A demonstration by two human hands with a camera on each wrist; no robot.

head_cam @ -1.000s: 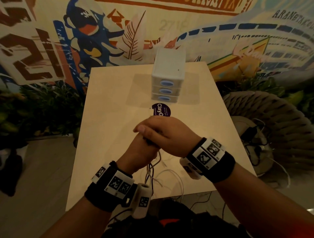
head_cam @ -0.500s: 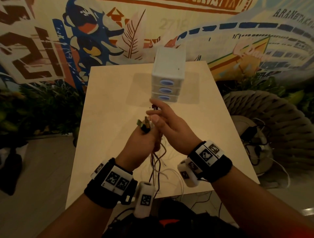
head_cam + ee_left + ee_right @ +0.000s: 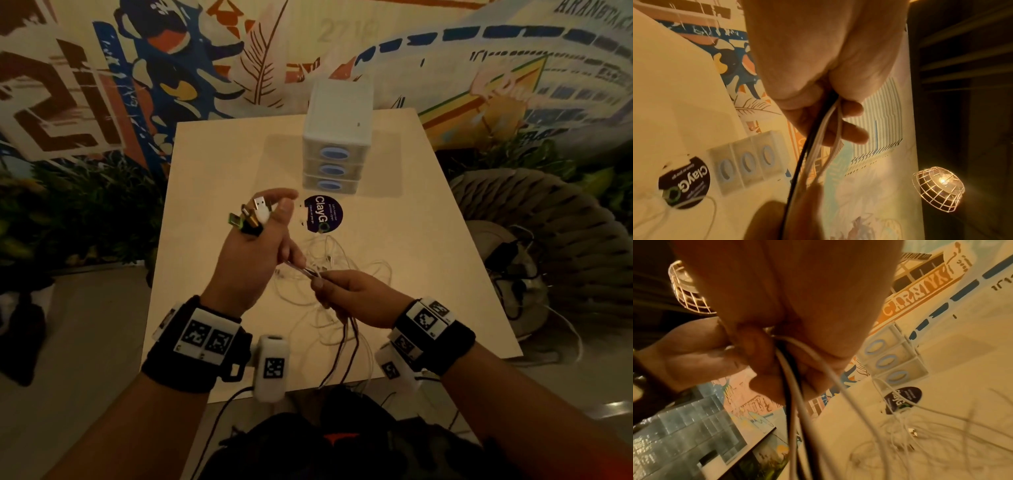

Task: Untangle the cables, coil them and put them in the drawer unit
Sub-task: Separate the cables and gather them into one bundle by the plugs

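My left hand (image 3: 255,253) is raised over the table and grips a bundle of cables (image 3: 819,139), their USB plugs (image 3: 251,216) sticking up above its fingers. From its underside the black and white strands run to my right hand (image 3: 346,294), which pinches them a short way down. In the right wrist view the cables (image 3: 791,386) pass through its curled fingers. Loose white cable loops (image 3: 337,260) lie tangled on the table beneath both hands. The white drawer unit (image 3: 337,137) stands at the far middle of the table, its three drawers closed.
A dark round sticker (image 3: 323,214) lies on the pale table (image 3: 212,164) in front of the drawer unit. A woven chair (image 3: 548,222) with black cables on its seat stands to the right. Plants line the left side under a painted wall.
My hands have come apart: the left rose with the plug ends showing above it, while the right slid down along the bundle toward me. More white cable now lies in sight on the table.
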